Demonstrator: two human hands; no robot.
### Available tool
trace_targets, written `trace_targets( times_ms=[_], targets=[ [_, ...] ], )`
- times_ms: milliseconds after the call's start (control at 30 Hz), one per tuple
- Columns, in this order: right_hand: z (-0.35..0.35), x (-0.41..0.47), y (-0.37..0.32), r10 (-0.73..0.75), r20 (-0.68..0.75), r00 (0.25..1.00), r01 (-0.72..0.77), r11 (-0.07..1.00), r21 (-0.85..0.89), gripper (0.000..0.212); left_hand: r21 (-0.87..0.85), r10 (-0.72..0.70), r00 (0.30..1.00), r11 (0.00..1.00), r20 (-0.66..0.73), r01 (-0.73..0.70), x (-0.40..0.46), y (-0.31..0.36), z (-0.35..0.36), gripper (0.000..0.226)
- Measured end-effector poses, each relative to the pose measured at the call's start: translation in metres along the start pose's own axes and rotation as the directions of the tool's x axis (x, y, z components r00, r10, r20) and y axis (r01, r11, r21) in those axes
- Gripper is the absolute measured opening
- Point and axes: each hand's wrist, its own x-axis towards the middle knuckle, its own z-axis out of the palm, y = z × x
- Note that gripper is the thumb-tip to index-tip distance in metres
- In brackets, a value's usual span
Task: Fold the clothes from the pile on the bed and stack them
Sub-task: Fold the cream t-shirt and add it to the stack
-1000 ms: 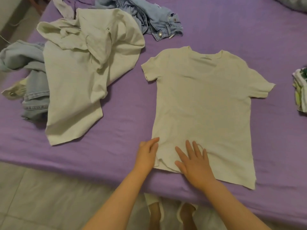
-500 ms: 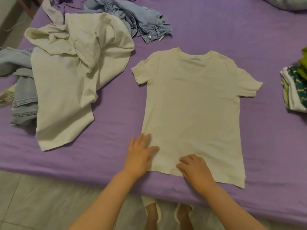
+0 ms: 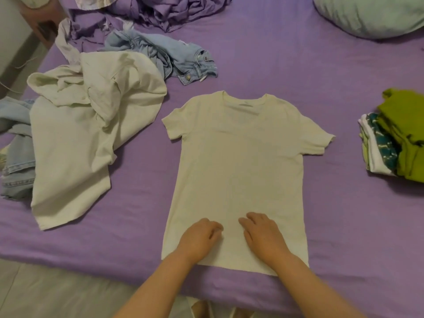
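Observation:
A cream T-shirt (image 3: 238, 168) lies flat and face up on the purple bed (image 3: 348, 226), collar away from me, hem at the near edge. My left hand (image 3: 199, 239) and my right hand (image 3: 263, 237) rest side by side on its lower middle, fingers bent, fingertips on the fabric, no cloth bunched in them. The unfolded pile is to the left: a large crumpled cream garment (image 3: 75, 134), light blue jeans (image 3: 169, 56) behind it and more denim (image 3: 16, 157) at the far left. A stack of folded clothes (image 3: 399, 143), olive green on top, sits at the right.
Crumpled purple cloth (image 3: 165, 12) lies at the back of the bed, and a pale green pillow (image 3: 371, 14) at the back right. The bed's near edge runs just below the shirt's hem, with tiled floor (image 3: 46, 294) beyond it.
Both hands slid inward along the hem area, from the shirt's lower left corner to its lower middle, and their fingers curled. The view shifted, showing more of the folded stack at the right.

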Motion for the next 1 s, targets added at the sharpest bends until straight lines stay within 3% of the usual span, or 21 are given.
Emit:
trace_targets(
  times_ms=[133,433,600,700,767,900,1000],
  targets=[
    [-0.018,0.015,0.027,0.040,-0.005,0.999,-0.040,0.998,0.042,0.046,-0.030,0.042,0.996,0.999,-0.075,-0.045,0.038,0.022,-0.003,0.033],
    [-0.124,0.084,0.136,0.341,-0.168,0.925,-0.338,0.940,0.049,0.045,0.099,0.306,0.948,0.950,-0.093,-0.297,0.172,0.103,-0.055,0.037],
    [-0.146,0.118,0.181,0.570,-0.182,0.801,-0.551,0.821,0.149,0.051,0.249,0.467,0.884,0.861,-0.042,-0.443,0.254,0.152,-0.090,0.038],
    [-0.146,0.135,0.196,0.684,-0.181,0.706,-0.624,0.722,0.299,0.060,0.457,0.550,0.834,0.732,0.042,-0.506,0.301,0.184,-0.101,0.040],
    [-0.145,0.142,0.203,0.732,-0.184,0.656,-0.629,0.665,0.402,0.063,0.559,0.537,0.839,0.669,0.092,-0.489,0.324,0.201,-0.103,0.042],
    [-0.141,0.149,0.208,0.743,-0.253,0.620,-0.655,0.667,0.355,0.070,0.647,0.401,0.906,0.657,0.134,-0.386,0.353,0.209,-0.099,0.053],
    [-0.141,0.152,0.208,0.727,-0.308,0.614,-0.606,0.684,0.406,0.041,0.679,0.367,0.916,0.633,0.159,-0.371,0.367,0.204,-0.097,0.062]
  ],
)
